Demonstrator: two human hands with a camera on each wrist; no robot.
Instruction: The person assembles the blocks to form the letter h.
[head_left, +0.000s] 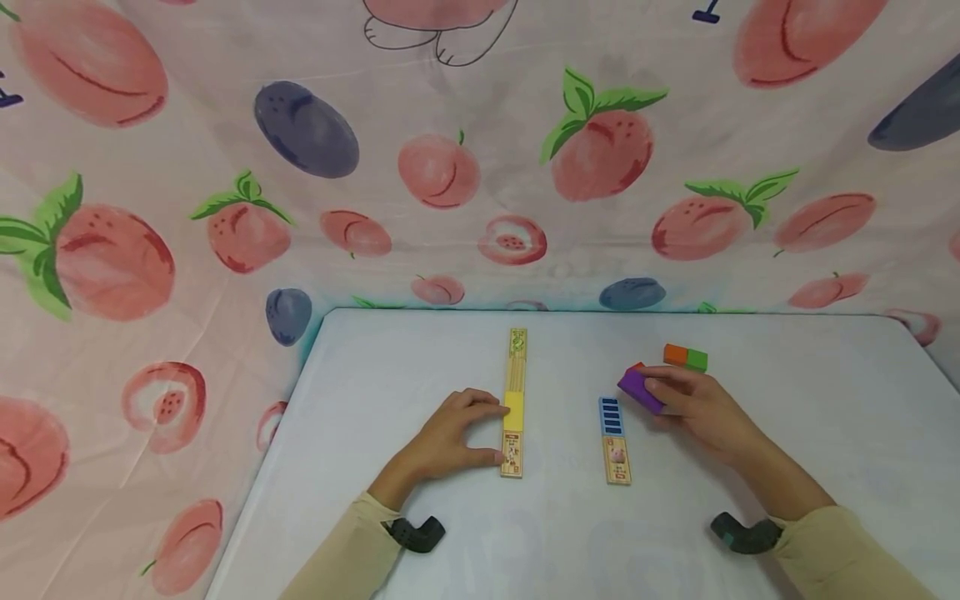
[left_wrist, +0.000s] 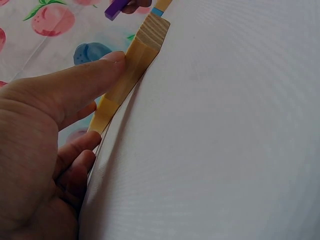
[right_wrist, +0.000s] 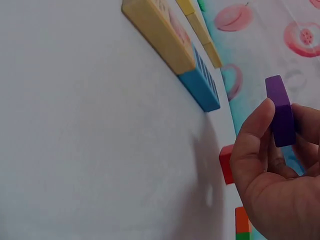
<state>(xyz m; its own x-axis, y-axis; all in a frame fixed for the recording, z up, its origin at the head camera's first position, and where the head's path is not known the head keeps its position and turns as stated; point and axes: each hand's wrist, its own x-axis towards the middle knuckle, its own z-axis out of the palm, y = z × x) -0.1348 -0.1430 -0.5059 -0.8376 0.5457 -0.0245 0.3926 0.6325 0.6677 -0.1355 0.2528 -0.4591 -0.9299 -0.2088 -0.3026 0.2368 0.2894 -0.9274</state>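
Note:
A long wooden strip (head_left: 514,400) with a yellow middle section lies lengthwise on the white table (head_left: 450,358). My left hand (head_left: 457,433) rests beside it, thumb and fingertips touching its left edge; the thumb (left_wrist: 85,80) presses the strip (left_wrist: 135,65) in the left wrist view. A shorter wooden strip (head_left: 615,442) with a blue striped end lies to the right, also seen as the short strip (right_wrist: 175,45). My right hand (head_left: 693,404) pinches a purple block (head_left: 640,389) just above the table; the purple block (right_wrist: 281,112) sits between thumb and fingers.
An orange-and-green block (head_left: 685,357) lies behind my right hand, and a red block (right_wrist: 226,164) peeks out beside the purple one. A fruit-print cloth (head_left: 300,167) hangs behind and left of the table. Wrist-camera mounts (head_left: 416,533) sit on both sleeves.

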